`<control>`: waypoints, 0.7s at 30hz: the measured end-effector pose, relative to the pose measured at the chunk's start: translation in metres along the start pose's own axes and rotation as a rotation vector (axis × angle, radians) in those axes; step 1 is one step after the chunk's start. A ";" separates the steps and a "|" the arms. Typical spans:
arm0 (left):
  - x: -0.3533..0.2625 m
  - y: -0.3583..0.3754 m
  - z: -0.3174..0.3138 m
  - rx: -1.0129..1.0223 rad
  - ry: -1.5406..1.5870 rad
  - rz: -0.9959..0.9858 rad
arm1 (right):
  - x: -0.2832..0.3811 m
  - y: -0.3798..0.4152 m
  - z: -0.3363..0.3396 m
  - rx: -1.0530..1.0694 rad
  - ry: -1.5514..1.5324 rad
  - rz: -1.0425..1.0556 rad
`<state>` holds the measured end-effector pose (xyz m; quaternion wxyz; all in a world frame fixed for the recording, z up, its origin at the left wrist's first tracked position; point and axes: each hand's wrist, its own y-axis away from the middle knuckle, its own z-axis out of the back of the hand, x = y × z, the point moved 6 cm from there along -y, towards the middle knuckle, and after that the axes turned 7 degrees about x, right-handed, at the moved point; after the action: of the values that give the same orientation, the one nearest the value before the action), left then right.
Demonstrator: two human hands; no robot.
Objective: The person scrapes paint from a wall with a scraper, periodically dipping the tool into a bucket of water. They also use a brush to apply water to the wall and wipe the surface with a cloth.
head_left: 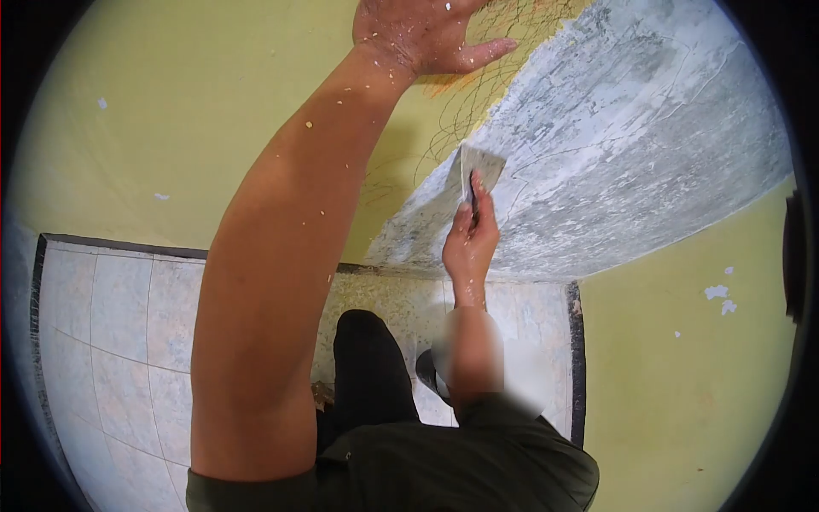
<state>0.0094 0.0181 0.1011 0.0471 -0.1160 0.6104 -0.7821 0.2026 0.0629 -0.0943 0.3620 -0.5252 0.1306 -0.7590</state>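
Note:
My right hand [471, 247] is closed around a putty knife [488, 164]. Its wide blade lies at the edge between the yellow-green paint [213, 128] and the bare grey-white plaster [623, 145] of the wall. Higher up, my left hand [414, 32] rests against the painted part with its thumb stretched out; its other fingers are partly cut off by the top of the view. Paint crumbs stick to both hands and the left forearm. Dark scribbled lines [465, 115] run over the paint beside the ragged edge.
Pale floor tiles [119, 316] lie below, bordered by dark skirting [128, 246]. Yellow paint flakes [375, 299] litter the floor at the wall's foot. A second painted wall [682, 384] with white chipped spots stands at right. My dark-clothed leg [371, 367] is close to the wall.

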 end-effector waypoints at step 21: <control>0.002 0.000 0.003 -0.007 0.035 -0.004 | 0.007 -0.013 0.011 0.002 0.037 0.044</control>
<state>0.0083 0.0146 0.1021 0.0343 -0.1037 0.6135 -0.7821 0.2055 0.0687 -0.0776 0.3768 -0.5075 0.1483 -0.7606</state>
